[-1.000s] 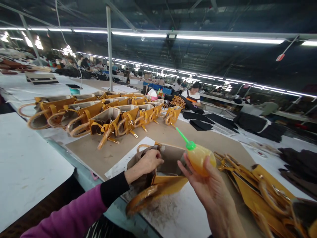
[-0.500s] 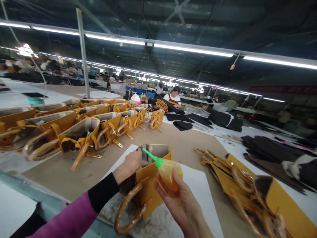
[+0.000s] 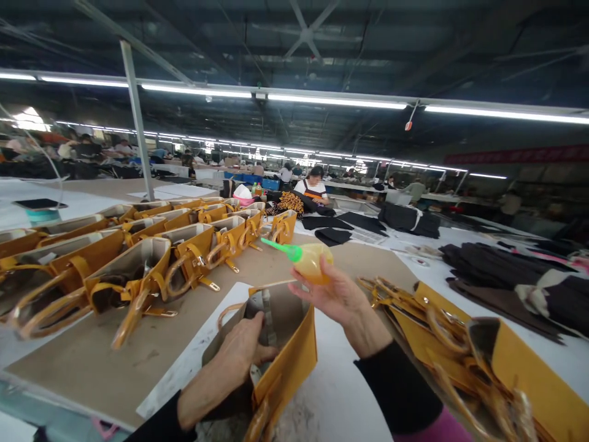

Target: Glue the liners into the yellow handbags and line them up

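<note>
Bottle has risen, clamped in right hand, nozzle pointing left, above bag at lower centre; left hand, nearer, sits inside its mouth, grip unclear.

Glaring overhead tubes beneath dim ceiling

The place was a large bag-making workshop: matching mustard handbags stood in rows on the left of a broad surface, dark fabric was stacked on the right, tube lights crossed the hall, and workers were spread through the far part.
</note>
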Demonstrator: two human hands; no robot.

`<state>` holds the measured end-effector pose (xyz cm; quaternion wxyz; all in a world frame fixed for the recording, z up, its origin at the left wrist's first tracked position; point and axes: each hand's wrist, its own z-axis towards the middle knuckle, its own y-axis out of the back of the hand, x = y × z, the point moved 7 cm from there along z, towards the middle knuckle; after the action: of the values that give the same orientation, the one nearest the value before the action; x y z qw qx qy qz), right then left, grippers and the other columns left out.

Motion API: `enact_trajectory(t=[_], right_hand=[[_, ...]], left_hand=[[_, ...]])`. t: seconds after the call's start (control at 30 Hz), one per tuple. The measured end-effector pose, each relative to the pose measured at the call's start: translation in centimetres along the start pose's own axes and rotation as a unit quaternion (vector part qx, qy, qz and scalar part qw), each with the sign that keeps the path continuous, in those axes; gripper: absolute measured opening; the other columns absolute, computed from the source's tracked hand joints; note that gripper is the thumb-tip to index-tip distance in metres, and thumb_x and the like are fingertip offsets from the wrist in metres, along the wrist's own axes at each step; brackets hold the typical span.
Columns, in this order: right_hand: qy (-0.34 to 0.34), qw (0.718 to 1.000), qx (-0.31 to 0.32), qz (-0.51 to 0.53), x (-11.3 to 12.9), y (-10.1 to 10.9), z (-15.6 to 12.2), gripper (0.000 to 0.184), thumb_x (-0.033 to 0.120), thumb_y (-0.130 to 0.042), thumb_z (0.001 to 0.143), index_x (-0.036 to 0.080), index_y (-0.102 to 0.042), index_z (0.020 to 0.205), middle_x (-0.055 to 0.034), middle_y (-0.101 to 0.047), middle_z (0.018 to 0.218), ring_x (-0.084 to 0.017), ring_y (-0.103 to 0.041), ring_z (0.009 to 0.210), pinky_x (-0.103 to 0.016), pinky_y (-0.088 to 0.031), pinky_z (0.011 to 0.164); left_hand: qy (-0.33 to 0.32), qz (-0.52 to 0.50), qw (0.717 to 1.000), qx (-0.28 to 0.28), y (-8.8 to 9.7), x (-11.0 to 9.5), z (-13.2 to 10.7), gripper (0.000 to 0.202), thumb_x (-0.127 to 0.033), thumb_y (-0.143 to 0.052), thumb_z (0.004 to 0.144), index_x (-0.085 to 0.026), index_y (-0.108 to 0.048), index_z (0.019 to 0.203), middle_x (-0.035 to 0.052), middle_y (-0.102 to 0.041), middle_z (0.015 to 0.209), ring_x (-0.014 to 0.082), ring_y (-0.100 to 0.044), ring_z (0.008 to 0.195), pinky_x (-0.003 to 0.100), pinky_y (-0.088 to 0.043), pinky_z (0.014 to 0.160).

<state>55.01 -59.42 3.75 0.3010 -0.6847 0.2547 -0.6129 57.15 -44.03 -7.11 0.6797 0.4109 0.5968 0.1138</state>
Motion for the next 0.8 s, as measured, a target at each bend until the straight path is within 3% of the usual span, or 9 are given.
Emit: enact_trajectory(t=[0.17, 0.37, 0.5, 0.63, 0.73, 0.8], right_hand=[[-0.069, 0.995, -0.005, -0.071, 0.1, 2.4, 0.7, 0.052, 0.034, -0.084, 0.058, 0.016, -0.062, 0.101, -0.0079, -0.069, 0.096, -0.027, -0.062, 0.096, -0.053, -0.041, 0.09], [-0.09, 0.993, -0.034, -0.07, -0.5, 3.0, -3.4, 0.051, 0.032, -0.085, 0.056, 0.014, -0.062, 0.098, -0.01, -0.07, 0.094, -0.028, -0.065, 0.09, -0.053, -0.043, 0.089], [-0.069, 0.995, -0.052, -0.057, -1.0, 3.5, -6.1, 0.049, 0.032, -0.086, 0.055, 0.015, -0.063, 0.095, -0.009, -0.07, 0.092, -0.027, -0.065, 0.088, -0.05, -0.047, 0.083], [-0.039, 0.996, -0.072, -0.028, -1.3, 4.4, -7.9, 0.05, 0.032, -0.086, 0.054, 0.016, -0.063, 0.095, -0.0084, -0.07, 0.093, -0.027, -0.064, 0.088, -0.05, -0.049, 0.079], [-0.024, 0.997, -0.069, -0.014, -1.4, 4.5, -8.8, 0.048, 0.035, -0.085, 0.057, 0.015, -0.064, 0.096, -0.0079, -0.07, 0.093, -0.026, -0.064, 0.087, -0.048, -0.051, 0.078], [-0.018, 0.998, -0.064, -0.01, -1.4, 4.4, -9.1, 0.047, 0.035, -0.084, 0.059, 0.016, -0.064, 0.096, -0.0071, -0.069, 0.093, -0.024, -0.064, 0.087, -0.045, -0.052, 0.077]], left_hand=[[-0.009, 0.126, 0.992, -0.004, 0.3, 0.4, -0.1, 0.033, -0.04, -0.063, 0.062, -0.016, -0.056, 0.084, 0.0059, -0.059, 0.074, 0.0239, -0.057, 0.071, 0.03, -0.038, 0.062], [-0.024, 0.154, 0.988, -0.006, 2.3, 1.7, 0.7, 0.024, -0.034, -0.061, 0.064, -0.017, -0.052, 0.079, 0.0024, -0.057, 0.072, 0.0217, -0.057, 0.069, 0.028, -0.037, 0.061], [-0.049, 0.182, 0.982, -0.001, 2.3, -0.4, 1.4, 0.042, -0.041, -0.064, 0.065, -0.015, -0.054, 0.096, 0.0091, -0.063, 0.091, 0.0267, -0.06, 0.084, 0.032, -0.042, 0.07], [0.005, 0.231, 0.973, -0.011, 1.3, -2.8, 1.8, 0.068, -0.049, -0.071, 0.059, -0.014, -0.052, 0.114, 0.0163, -0.06, 0.112, 0.0334, -0.057, 0.102, 0.038, -0.044, 0.081], [0.002, 0.221, 0.975, -0.013, 0.0, -3.8, 2.0, 0.076, -0.05, -0.071, 0.059, -0.017, -0.048, 0.123, 0.0148, -0.054, 0.124, 0.0326, -0.054, 0.11, 0.038, -0.043, 0.087], [-0.012, 0.205, 0.979, -0.019, -0.8, -3.9, 2.2, 0.068, -0.05, -0.067, 0.065, -0.021, -0.048, 0.124, 0.0115, -0.055, 0.125, 0.0302, -0.054, 0.11, 0.036, -0.043, 0.088]])
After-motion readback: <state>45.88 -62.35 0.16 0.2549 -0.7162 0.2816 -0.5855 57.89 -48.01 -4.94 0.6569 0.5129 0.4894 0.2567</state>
